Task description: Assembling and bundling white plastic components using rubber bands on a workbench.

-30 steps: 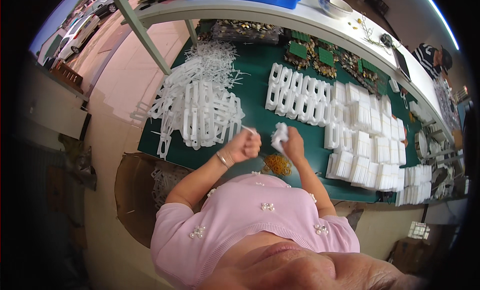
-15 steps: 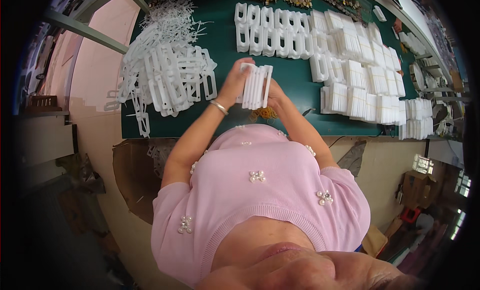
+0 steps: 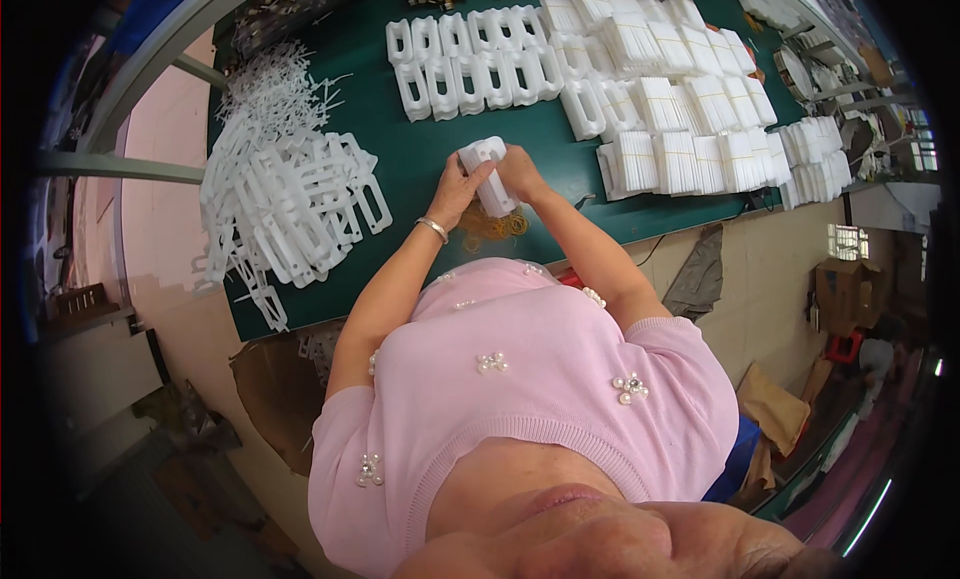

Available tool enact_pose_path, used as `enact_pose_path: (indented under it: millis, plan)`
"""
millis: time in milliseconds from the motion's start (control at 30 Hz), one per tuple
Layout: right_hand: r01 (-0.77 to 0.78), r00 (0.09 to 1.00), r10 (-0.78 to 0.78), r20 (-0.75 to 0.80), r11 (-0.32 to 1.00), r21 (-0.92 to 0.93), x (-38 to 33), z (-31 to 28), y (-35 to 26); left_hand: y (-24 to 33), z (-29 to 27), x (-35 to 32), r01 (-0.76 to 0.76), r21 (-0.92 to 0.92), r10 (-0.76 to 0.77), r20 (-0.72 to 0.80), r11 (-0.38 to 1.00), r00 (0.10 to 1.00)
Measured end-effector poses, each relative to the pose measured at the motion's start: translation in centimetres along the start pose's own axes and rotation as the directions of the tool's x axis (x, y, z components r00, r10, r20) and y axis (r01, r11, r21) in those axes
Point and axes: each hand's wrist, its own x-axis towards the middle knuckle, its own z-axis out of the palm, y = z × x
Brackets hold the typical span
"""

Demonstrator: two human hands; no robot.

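Observation:
Both my hands grip a small stack of white plastic frames point(image 3: 492, 187) above the green table. On its left side my left hand point(image 3: 457, 191) is closed, with the thumb lying across the stack. My right hand point(image 3: 521, 173) is closed round the right side; some of its fingers are hidden. Just below the stack lies a pile of yellowish rubber bands point(image 3: 495, 229). To the left, a heap of loose white plastic frames point(image 3: 290, 209) spreads over the table's edge.
Thin white plastic scraps point(image 3: 270, 94) lie behind the loose heap. Standing frames in two rows point(image 3: 470, 64) are farther back on the green table point(image 3: 400, 159). Banded white bundles point(image 3: 690, 104) fill the right side. A cardboard box point(image 3: 270, 399) stands below the table's left edge.
The frames, fanned apart before, are now pressed together and turned so a broad face shows. My view has swung, shifting the table's contents leftward.

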Motion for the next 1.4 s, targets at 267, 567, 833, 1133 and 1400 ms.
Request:
enact_pose_path:
  millis: [267,567,833,1133,1400]
  plan:
    - [-0.199,0.974,0.22,-0.046,0.939,0.281,2.3,-6.1,5.9,-0.4,5.1,7.1,0.187,0.047,-0.192,0.167,0.981,0.967]
    - [-0.405,0.906,0.323,-0.273,0.847,-0.345,6.9,-9.0,10.4,-2.4,9.0,13.0,0.418,0.216,-0.442,0.076,0.882,0.894]
    - [-0.269,0.89,0.312,-0.334,0.948,0.169,3.1,-9.4,9.0,-3.1,8.7,14.1,0.43,0.174,-0.435,-0.01,0.886,0.9]
    - [-0.337,0.812,0.583,-0.015,0.489,0.804,-2.4,-8.9,9.0,-2.8,11.4,18.4,0.339,0.09,-0.327,-0.123,0.937,0.937]
    - [-0.2,0.859,0.508,-0.063,0.446,0.872,2.2,-9.2,10.8,-1.3,12.1,18.1,0.352,0.249,-0.364,0.002,0.902,0.932]
